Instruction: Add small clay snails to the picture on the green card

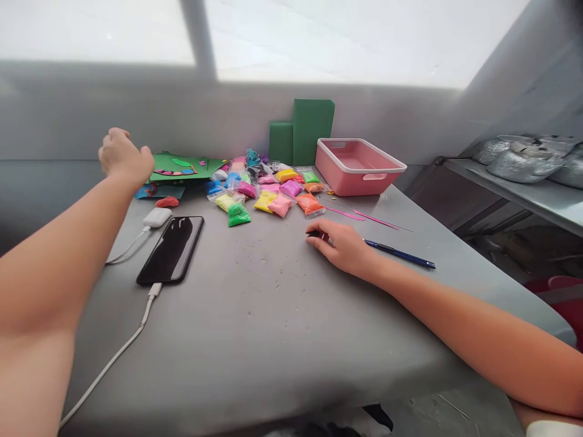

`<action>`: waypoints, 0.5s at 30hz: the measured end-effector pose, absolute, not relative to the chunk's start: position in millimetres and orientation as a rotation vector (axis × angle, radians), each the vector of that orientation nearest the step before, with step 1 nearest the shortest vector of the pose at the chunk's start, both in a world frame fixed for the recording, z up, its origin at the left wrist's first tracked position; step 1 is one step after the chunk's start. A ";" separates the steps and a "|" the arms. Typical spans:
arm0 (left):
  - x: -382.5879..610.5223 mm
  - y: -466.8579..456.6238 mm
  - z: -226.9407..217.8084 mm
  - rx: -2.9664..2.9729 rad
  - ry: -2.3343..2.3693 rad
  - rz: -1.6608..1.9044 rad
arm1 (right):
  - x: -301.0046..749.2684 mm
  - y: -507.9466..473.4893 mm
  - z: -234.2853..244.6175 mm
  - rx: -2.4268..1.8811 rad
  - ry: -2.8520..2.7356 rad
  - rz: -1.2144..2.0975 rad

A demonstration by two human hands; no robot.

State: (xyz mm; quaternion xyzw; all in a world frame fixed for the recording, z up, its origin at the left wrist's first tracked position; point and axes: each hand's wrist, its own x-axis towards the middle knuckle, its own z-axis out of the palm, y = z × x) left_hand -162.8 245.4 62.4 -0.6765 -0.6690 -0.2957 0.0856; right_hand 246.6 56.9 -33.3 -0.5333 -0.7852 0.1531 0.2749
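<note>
My left hand (125,156) is raised at the back left, beside a stack of green sheets (182,167) with colourful shapes on the top one. Its fingers are curled, the thumb stands out to the side, and whatever they may hold is hidden. On the grey table (273,340), my right hand (344,246) rests with thumb and forefinger closed on a small black piece (313,233), mostly covered by the fingers. A dark blue pen (401,254) lies just right of that hand. Beyond it are pink thin tools (376,220).
Several small bags of coloured clay (280,205) lie at the back middle. Behind them stand green blocks (313,130) and a pink basket (355,176). A black phone (172,250), a white earphone case (157,216) and cables (113,355) occupy the left. A shelf (483,185) runs along the right.
</note>
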 end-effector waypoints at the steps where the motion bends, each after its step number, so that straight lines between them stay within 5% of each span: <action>1: -158.5 238.6 63.2 -1.891 -2.003 -0.938 | 245.5 56.3 -32.6 -1.433 -2.071 0.430; 15: 0.6 261.4 45.4 -2.372 -1.686 -0.285 | 206.8 109.9 -19.3 -1.154 -1.522 0.958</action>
